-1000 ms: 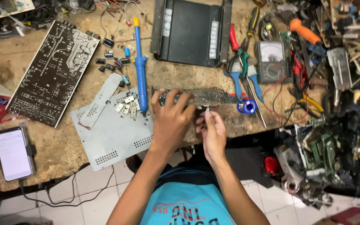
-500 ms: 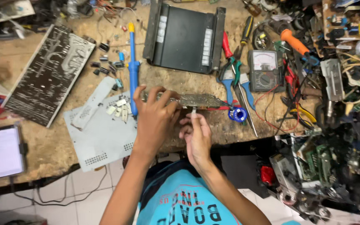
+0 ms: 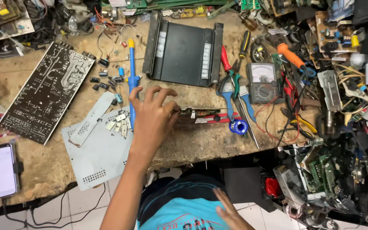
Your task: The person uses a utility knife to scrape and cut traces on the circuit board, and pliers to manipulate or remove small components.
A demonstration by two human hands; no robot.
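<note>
The left hand [image 3: 152, 117] reaches over the worktop [image 3: 201, 140], fingers spread, thumb and fingertips pinching the end of a small circuit board [image 3: 199, 113] standing on edge. The right hand [image 3: 231, 213] hangs released, empty, below the worktop's edge.

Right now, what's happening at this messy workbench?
A person sits at a cluttered wooden bench. Their left hand rests on a small narrow green circuit board, its fingers at the board's end. The right hand is down by the lap, open and holding nothing. A blue soldering tool lies beside the left hand.
</note>
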